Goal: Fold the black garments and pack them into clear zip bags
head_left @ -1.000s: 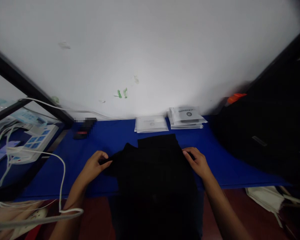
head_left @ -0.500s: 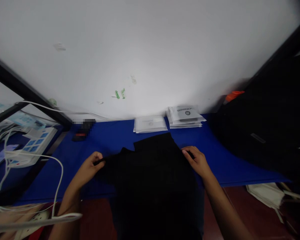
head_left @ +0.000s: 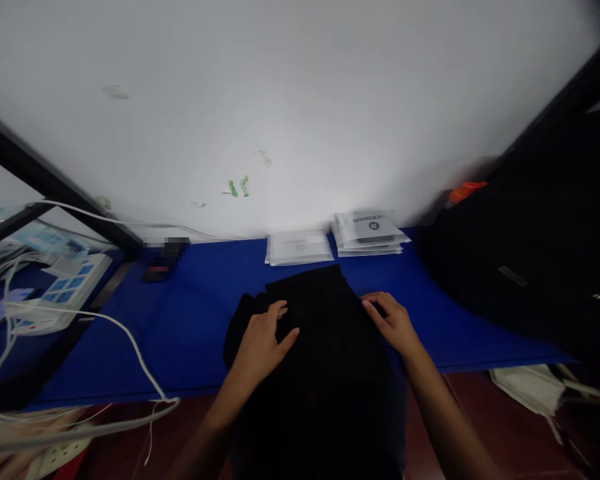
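Note:
A black garment (head_left: 325, 347) lies on the blue tabletop (head_left: 190, 320) and hangs over its near edge. My left hand (head_left: 263, 340) lies on the garment's left part, fingers stretched out flat over a fold of fabric. My right hand (head_left: 393, 323) rests at the garment's right edge with fingers curled, pinching the black cloth.
Two stacks of white packets (head_left: 300, 247) (head_left: 370, 232) sit by the white wall. A small dark object (head_left: 163, 257) lies at the back left. A white power strip (head_left: 55, 293) with cables is at the left. A large black mass (head_left: 535, 247) fills the right.
My left hand let go of the garment's left sleeve end and moved right onto the garment, folding that side inward. My right hand stayed in place.

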A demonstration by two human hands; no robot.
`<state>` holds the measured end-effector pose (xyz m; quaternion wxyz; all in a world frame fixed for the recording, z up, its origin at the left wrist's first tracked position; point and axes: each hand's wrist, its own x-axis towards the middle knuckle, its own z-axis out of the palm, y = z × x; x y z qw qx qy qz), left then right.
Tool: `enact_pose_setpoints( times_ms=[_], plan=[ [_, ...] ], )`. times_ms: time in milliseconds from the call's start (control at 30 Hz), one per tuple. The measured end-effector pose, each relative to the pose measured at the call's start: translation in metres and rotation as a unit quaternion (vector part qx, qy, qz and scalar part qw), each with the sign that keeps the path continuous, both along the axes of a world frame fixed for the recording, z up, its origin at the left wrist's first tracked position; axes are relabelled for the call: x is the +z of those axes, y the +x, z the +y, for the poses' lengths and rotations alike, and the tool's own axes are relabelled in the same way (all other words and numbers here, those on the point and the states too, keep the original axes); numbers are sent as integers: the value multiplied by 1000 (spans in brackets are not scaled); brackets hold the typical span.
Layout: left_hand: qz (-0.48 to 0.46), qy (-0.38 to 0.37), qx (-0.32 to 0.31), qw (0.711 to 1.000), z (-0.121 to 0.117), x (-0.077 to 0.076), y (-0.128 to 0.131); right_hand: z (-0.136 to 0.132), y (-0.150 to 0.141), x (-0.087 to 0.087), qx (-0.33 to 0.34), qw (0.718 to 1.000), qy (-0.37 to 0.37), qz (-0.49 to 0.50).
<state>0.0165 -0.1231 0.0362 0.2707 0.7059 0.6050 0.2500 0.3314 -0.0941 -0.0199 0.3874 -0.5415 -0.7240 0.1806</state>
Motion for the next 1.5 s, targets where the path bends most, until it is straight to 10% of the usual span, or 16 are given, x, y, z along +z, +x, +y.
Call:
enact_pose_setpoints(
  times_ms=[167,333,500,667,900,1267,1500],
  plan=[
    [-113,71,68,989,-11,-7,-25,-1,-2,4,-3,1000,-4,1],
    [32,116,226,967,-17,-26,-47,0,-1,4,-2,1000,-11,-2],
    [121,92,166,974,-13,-30,-43,0,-1,3,1,1000,-10,-7],
    [68,237,170,954,7,-12,-22,-1,-2,4,4,1000,-7,0],
    [170,182,-196,948,13,1,40,-1,-1,2,4,1000,-3,1],
    [250,178,-213,928,14,-1,41,-1,-3,5,25,1000,18,3],
    [107,206,-196,953,28,-2,32,-7,-18,31,58,997,51,-18]
  ],
)
